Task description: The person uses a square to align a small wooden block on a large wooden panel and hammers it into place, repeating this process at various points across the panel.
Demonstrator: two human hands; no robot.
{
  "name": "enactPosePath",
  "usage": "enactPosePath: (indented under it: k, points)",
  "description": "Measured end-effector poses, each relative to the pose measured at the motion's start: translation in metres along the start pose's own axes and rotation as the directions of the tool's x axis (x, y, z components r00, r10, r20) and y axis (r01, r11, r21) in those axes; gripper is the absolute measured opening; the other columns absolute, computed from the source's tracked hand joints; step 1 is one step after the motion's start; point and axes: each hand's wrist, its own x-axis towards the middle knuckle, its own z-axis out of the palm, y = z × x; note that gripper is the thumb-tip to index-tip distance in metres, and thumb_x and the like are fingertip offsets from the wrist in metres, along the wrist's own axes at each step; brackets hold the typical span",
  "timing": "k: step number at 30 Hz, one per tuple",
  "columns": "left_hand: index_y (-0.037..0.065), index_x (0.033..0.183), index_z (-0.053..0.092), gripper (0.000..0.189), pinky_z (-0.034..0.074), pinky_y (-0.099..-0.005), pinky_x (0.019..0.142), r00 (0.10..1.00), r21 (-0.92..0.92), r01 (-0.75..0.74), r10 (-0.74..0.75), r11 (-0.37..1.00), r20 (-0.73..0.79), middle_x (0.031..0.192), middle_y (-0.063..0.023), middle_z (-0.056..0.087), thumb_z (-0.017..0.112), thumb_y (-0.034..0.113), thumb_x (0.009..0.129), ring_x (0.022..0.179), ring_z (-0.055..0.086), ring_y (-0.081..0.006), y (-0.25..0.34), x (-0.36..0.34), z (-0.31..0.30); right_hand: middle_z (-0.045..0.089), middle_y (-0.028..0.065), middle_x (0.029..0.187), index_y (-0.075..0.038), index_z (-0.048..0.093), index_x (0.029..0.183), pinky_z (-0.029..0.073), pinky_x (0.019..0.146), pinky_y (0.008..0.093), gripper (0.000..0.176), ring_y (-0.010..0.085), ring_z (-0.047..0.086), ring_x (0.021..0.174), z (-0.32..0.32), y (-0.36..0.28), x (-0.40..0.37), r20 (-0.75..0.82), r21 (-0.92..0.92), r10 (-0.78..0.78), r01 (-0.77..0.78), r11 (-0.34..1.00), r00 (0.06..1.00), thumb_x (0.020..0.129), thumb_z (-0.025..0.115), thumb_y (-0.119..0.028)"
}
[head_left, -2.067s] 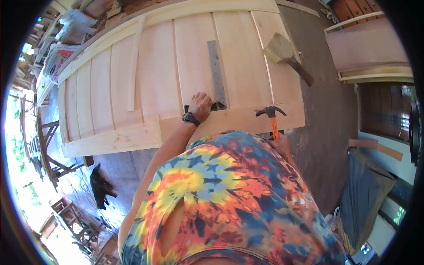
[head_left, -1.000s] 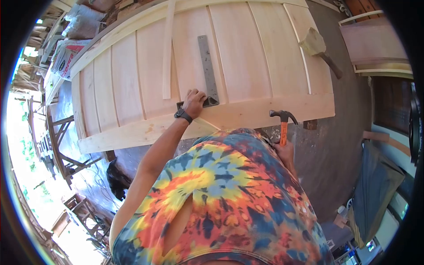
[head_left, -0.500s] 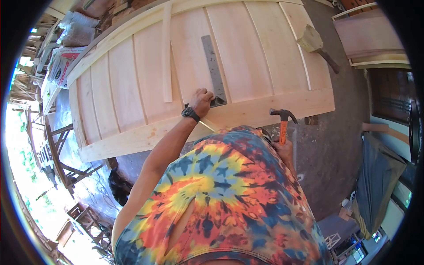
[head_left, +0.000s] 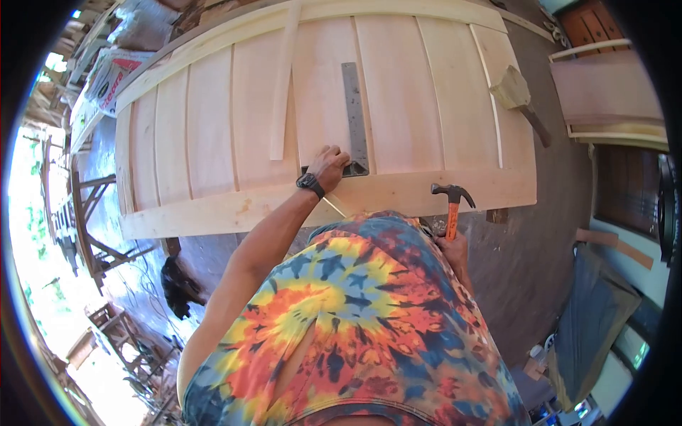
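My left hand (head_left: 329, 167), with a black watch at its wrist, has its fingers curled over the dark stock of a carpenter's square (head_left: 354, 113). The square's grey blade points away from me across the boards of a wooden panel (head_left: 400, 99), and its stock lies by the long near rail (head_left: 284, 206). Low by my right side, my right hand (head_left: 453, 250) grips the orange handle of a claw hammer (head_left: 452, 213), head up, close to the rail's edge. A loose wooden strip (head_left: 285, 92) rests on the panel left of the square.
A wooden mallet (head_left: 513, 89) lies at the panel's right end, its handle sticking out past the edge. Printed sacks (head_left: 112, 79) are at the far left. A black animal (head_left: 177, 285) is on the floor to the left. Another wooden piece (head_left: 593, 85) stands at right.
My view has turned slightly, so the panel sits at a different angle. My left hand stays on the square and my right hand keeps the hammer.
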Motion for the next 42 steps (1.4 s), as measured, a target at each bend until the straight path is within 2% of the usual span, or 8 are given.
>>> enactPosePath:
  k: [3, 7, 16, 30, 36, 39, 41, 42]
  points:
    - [0.011, 0.087, 0.068, 0.006, 0.049, -0.0458, 0.080, 1.000, -0.019, 0.013, -0.013, 1.000, 0.006, 0.087, -0.0106, 0.060, 0.068, 0.016, 0.089, 0.090, 0.059, -0.0343, -0.004, 0.002, 0.003, 0.059, 0.0024, 0.063, 0.001, 0.063, 0.084, 0.043, 0.048, 0.0282, 0.011, 0.0114, 0.056, 0.052, -0.001, 0.003, 0.012, 0.031, -0.072, -0.181, 0.183, 0.981, 0.983, 0.081, 0.072, -0.004]
    - [0.011, 0.086, 0.068, 0.009, 0.049, -0.0455, 0.081, 0.999, 0.033, 0.029, -0.031, 0.999, 0.039, 0.087, -0.0102, 0.060, 0.065, 0.017, 0.091, 0.090, 0.059, -0.0334, -0.003, 0.003, -0.003, 0.060, 0.0027, 0.063, 0.002, 0.064, 0.087, 0.044, 0.049, 0.0278, 0.012, 0.0116, 0.057, 0.054, -0.007, 0.007, 0.028, 0.063, -0.177, -0.255, 0.262, 0.949, 0.965, 0.081, 0.073, -0.005]
    - [0.014, 0.084, 0.066, 0.010, 0.049, -0.0451, 0.082, 0.997, 0.148, 0.047, -0.055, 0.988, 0.052, 0.091, -0.0079, 0.061, 0.064, 0.021, 0.090, 0.096, 0.061, -0.0306, -0.062, -0.025, -0.074, 0.061, 0.0023, 0.067, 0.001, 0.066, 0.092, 0.046, 0.053, 0.0290, 0.016, 0.0115, 0.058, 0.055, -0.013, 0.017, 0.049, 0.076, -0.090, -0.172, 0.179, 0.980, 0.982, 0.081, 0.074, -0.007]
    - [0.016, 0.090, 0.068, 0.004, 0.048, -0.0461, 0.086, 0.958, 0.282, 0.249, -0.193, 0.927, -0.211, 0.094, -0.0060, 0.063, 0.064, 0.016, 0.090, 0.100, 0.060, -0.0309, -0.193, -0.076, -0.163, 0.074, 0.0072, 0.080, 0.000, 0.072, 0.090, 0.054, 0.067, 0.0294, 0.018, 0.0140, 0.069, 0.069, 0.013, 0.016, 0.034, 0.149, -0.167, -0.185, 0.209, 0.964, 0.971, 0.079, 0.080, -0.012]
    - [0.014, 0.090, 0.068, 0.004, 0.048, -0.0464, 0.086, 0.927, 0.306, 0.362, -0.307, 0.880, -0.216, 0.094, -0.0070, 0.063, 0.069, 0.014, 0.086, 0.099, 0.061, -0.0321, -0.187, -0.072, -0.183, 0.073, 0.0061, 0.081, -0.002, 0.073, 0.094, 0.054, 0.070, 0.0304, 0.023, 0.0148, 0.068, 0.074, 0.017, 0.035, 0.044, 0.165, -0.178, -0.267, 0.295, 0.939, 0.950, 0.076, 0.081, -0.014]
    - [0.006, 0.094, 0.070, 0.021, 0.050, -0.0516, 0.081, 0.778, 0.043, 0.488, -0.412, 0.872, -0.474, 0.098, -0.0157, 0.068, 0.070, 0.026, 0.088, 0.097, 0.063, -0.0392, -0.134, -0.065, -0.149, 0.072, 0.0063, 0.081, -0.003, 0.074, 0.097, 0.052, 0.067, 0.0321, 0.026, 0.0150, 0.065, 0.072, 0.015, 0.031, 0.047, 0.136, -0.372, -0.262, 0.295, 0.880, 0.955, 0.077, 0.081, -0.018]
    - [0.002, 0.098, 0.071, 0.037, 0.051, -0.0551, 0.078, 0.673, -0.168, 0.733, -0.740, 0.660, 0.029, 0.099, -0.0222, 0.071, 0.067, 0.038, 0.091, 0.089, 0.066, -0.0429, -0.079, -0.065, -0.120, 0.071, 0.0054, 0.079, -0.003, 0.073, 0.097, 0.051, 0.065, 0.0318, 0.025, 0.0142, 0.064, 0.070, 0.019, 0.019, 0.048, 0.149, -0.381, -0.270, 0.307, 0.872, 0.951, 0.079, 0.081, -0.019]
    - [0.000, 0.096, 0.072, 0.043, 0.052, -0.0554, 0.078, 0.682, -0.069, 0.724, -0.696, 0.687, 0.226, 0.099, -0.0253, 0.071, 0.067, 0.043, 0.091, 0.087, 0.067, -0.0440, -0.065, -0.074, -0.082, 0.070, 0.0046, 0.078, -0.002, 0.073, 0.096, 0.050, 0.064, 0.0311, 0.024, 0.0135, 0.063, 0.069, 0.019, 0.019, 0.050, 0.148, -0.336, -0.270, 0.306, 0.891, 0.951, 0.079, 0.080, -0.019]
